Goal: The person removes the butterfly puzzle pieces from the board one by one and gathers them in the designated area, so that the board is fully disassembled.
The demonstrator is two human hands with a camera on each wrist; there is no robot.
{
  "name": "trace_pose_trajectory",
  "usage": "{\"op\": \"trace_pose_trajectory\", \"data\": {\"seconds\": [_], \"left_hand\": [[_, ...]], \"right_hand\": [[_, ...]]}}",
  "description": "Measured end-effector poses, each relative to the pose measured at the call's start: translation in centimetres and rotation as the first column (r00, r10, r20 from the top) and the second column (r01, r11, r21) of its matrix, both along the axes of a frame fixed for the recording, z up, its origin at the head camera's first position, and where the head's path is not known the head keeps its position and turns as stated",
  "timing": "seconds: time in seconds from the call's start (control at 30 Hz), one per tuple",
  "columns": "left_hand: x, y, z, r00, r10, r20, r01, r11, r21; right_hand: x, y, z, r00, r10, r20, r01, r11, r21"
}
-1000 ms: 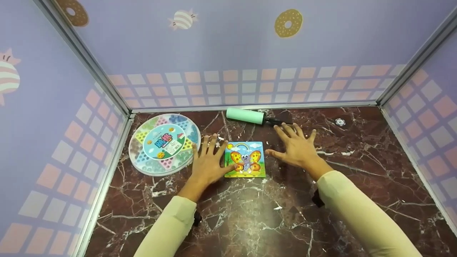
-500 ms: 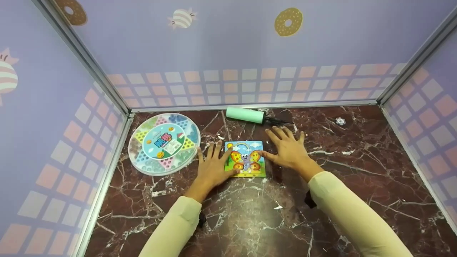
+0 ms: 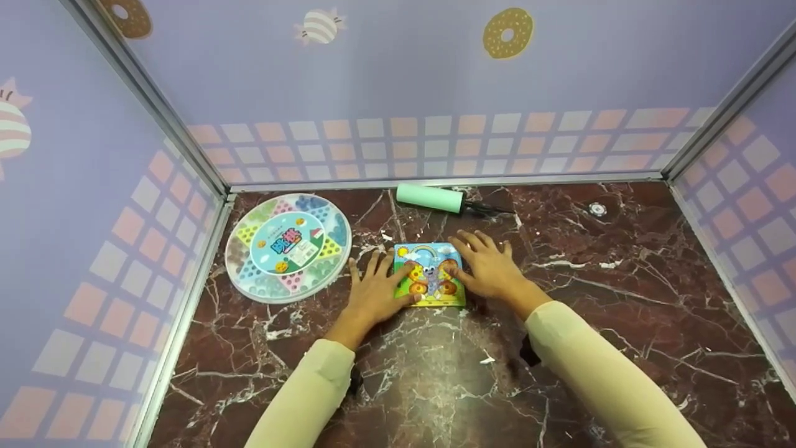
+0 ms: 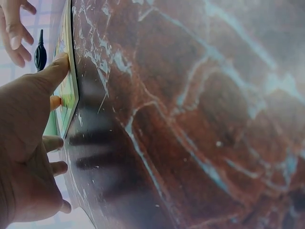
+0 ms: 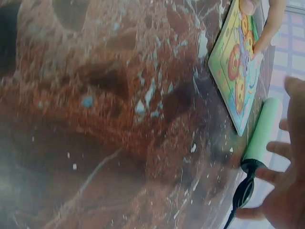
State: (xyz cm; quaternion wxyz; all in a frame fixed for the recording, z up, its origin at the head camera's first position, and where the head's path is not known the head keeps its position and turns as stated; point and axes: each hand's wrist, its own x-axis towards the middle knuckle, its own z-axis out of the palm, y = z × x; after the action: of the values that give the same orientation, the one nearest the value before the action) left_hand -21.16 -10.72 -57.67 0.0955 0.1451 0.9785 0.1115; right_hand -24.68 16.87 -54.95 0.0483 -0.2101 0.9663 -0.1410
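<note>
Walls, three in view: back wall (image 3: 410, 68), left wall (image 3: 81, 205) and right wall (image 3: 758, 218), all lilac with pink and white squares. Bench (image 3: 460, 379), one, dark red-brown with pale marbled veins. Sleeves (image 3: 305, 395), two, cream, one per arm. Round game board (image 3: 286, 239), one, flat at the left rear of the bench, with one blue oval label. Hands, two. Left hand (image 3: 376, 295): fingers spread, grasping nothing, thumb and forefinger laid on the left part of the puzzle. Right hand (image 3: 493, 270): fingers apart, holding nothing, thumb over the right part of the same item; contact at that thumb not determinable. Butterfly puzzle (image 3: 433, 281), one, square, flat on the bench between both hands, to the right of the game board. Hand pump (image 3: 429, 198), one, mint green with a black tapered end, lying near the back wall, behind the puzzle. Black wrist units (image 3: 530, 353), two, one below each cuff. White disc (image 3: 597, 210), one, flat at the right rear.
</note>
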Motion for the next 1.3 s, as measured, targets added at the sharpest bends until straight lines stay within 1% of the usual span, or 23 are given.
{"op": "trace_pose_trajectory", "data": {"seconds": [0.13, 0.3, 0.5, 0.6, 0.77, 0.9, 0.97, 1.07, 1.13, 1.2, 1.3], "left_hand": [[-0.1, 0.0, -0.1, 1.0, -0.002, 0.009, 0.002, 1.0, -0.01], [0.0, -0.1, -0.3, 1.0, -0.001, 0.022, 0.001, 1.0, -0.005], [-0.1, -0.2, -0.6, 1.0, -0.003, 0.023, 0.002, 1.0, 0.028], [-0.1, -0.3, -0.7, 1.0, -0.001, 0.025, 0.0, 0.999, 0.04], [0.0, -0.1, -0.5, 1.0, 0.005, 0.02, -0.006, 1.0, 0.03], [-0.1, 0.2, -0.3, 1.0, -0.008, 0.014, 0.008, 1.0, 0.029], [-0.4, 0.1, -1.0, 1.0, -0.018, -0.001, 0.018, 0.998, 0.062], [-0.5, -0.1, -1.2, 1.0, -0.019, 0.011, 0.018, 0.995, 0.102], [-0.5, -0.1, -1.3, 1.0, -0.017, 0.012, 0.016, 0.994, 0.109], [-0.3, 0.0, -0.7, 0.999, -0.015, 0.033, 0.011, 0.995, 0.099], [-0.3, -0.1, -0.5, 0.999, -0.015, 0.033, 0.012, 0.996, 0.085]], "right_hand": [[0.1, -0.8, -0.3, 0.997, 0.062, 0.05, -0.061, 0.998, -0.012], [0.2, -2.1, -0.8, 0.991, 0.101, 0.091, -0.101, 0.995, -0.007], [0.0, -3.3, -1.5, 0.99, 0.123, 0.072, -0.122, 0.992, -0.014], [-0.2, -4.0, -1.8, 0.99, 0.127, 0.065, -0.127, 0.992, -0.005], [-0.5, -5.2, -2.1, 0.989, 0.137, 0.049, -0.139, 0.989, 0.055], [-0.7, -5.9, -2.1, 0.99, 0.132, 0.046, -0.135, 0.989, 0.065], [-0.8, -6.2, -2.1, 0.991, 0.121, 0.054, -0.124, 0.99, 0.06], [-1.0, -6.9, -2.0, 0.992, 0.106, 0.069, -0.11, 0.993, 0.052], [-1.2, -7.4, -1.9, 0.992, 0.103, 0.078, -0.107, 0.993, 0.047], [-1.5, -7.8, -1.9, 0.991, 0.102, 0.086, -0.106, 0.993, 0.046], [-1.8, -8.6, -1.7, 0.99, 0.096, 0.1, -0.101, 0.994, 0.044]]}}
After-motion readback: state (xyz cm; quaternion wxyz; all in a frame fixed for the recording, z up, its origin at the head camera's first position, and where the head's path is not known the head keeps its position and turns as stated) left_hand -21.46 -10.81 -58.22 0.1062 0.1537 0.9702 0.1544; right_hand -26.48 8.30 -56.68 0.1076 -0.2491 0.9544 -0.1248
